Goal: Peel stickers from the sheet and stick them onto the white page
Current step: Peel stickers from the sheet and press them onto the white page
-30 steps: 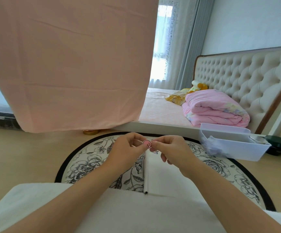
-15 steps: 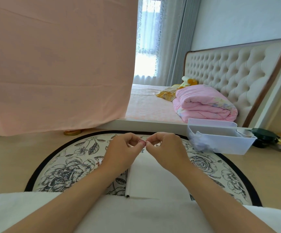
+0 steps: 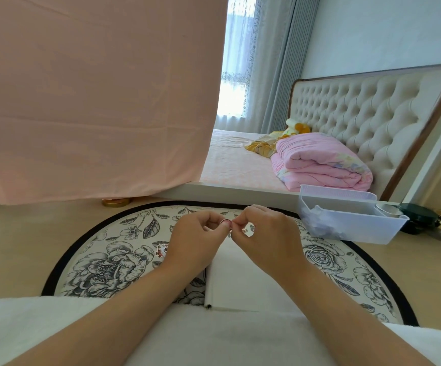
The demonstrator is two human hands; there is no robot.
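Entry, head view. A small round pink-rimmed sticker (image 3: 226, 222) is held in the air between the two hands, just above frame centre. It lies at 3 o'clock from the left hand (image 3: 197, 240) and at 9 o'clock from the right hand (image 3: 265, 235). We cannot read its printed face.

Both hands pinch the sticker. The left thumb and forefinger close on its left edge, and the right thumb and forefinger meet it from the right. The remaining fingers of both hands are curled inward. The fingertips of the two hands touch or nearly touch at the sticker; we cannot tell which. Both forearms run up from 7 and 5 o'clock and converge, backs of the hands toward the camera.

The white page (image 3: 228, 281) lies flat at 6 o'clock from the sticker, below the hands and partly under the right wrist. We see no contact between page and sticker. The page rests on a round floral rug (image 3: 114, 262).

A small red-and-white piece (image 3: 161, 251) lies on the rug at 9 o'clock from the left wrist. A translucent plastic bin (image 3: 351, 223) stands at 3 o'clock, well apart from the hands. A white cloth (image 3: 214, 339) covers the lap at 6 o'clock.
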